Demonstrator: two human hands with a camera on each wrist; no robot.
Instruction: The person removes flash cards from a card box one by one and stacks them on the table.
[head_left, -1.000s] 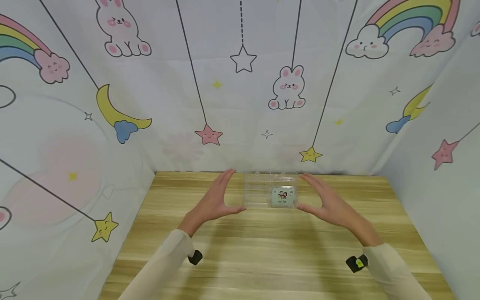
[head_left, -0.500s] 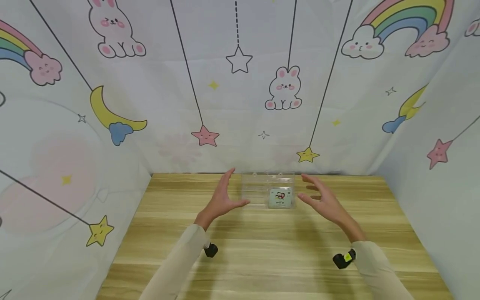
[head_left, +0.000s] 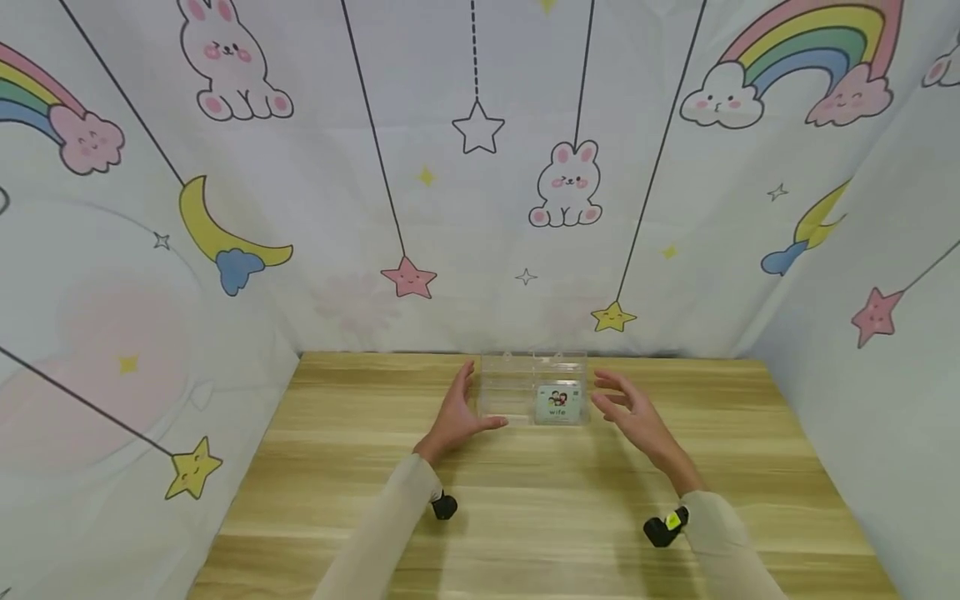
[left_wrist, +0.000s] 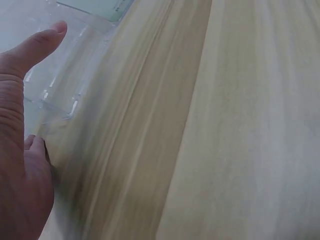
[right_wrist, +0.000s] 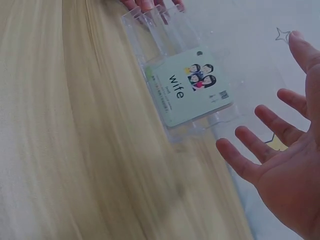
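A clear plastic card rack [head_left: 506,392] with stepped compartments stands at the back of the wooden table. One pale green card [head_left: 558,405], printed "wife" under a small family drawing, sits in its lower right compartment. At the rack's left side is my left hand [head_left: 454,419], fingers extended and thumb spread along the front lower edge. In the left wrist view that thumb [left_wrist: 42,45] overlaps the rack; whether it touches cannot be told. My right hand [head_left: 636,423] hovers just right of the rack, fingers loosely spread, apart from it and holding nothing in the right wrist view.
A white cloth backdrop [head_left: 450,208] with bunnies, stars and rainbows hangs directly behind the rack and along both sides. The wooden tabletop [head_left: 525,525] stretches forward from the rack. Small black wrist cameras [head_left: 444,505] are strapped under both sleeves.
My right hand has drawn off the rack's right edge, its fingers relaxing. My left hand has shifted slightly right, the thumb now further across the rack's front. The rack and card look unmoved.
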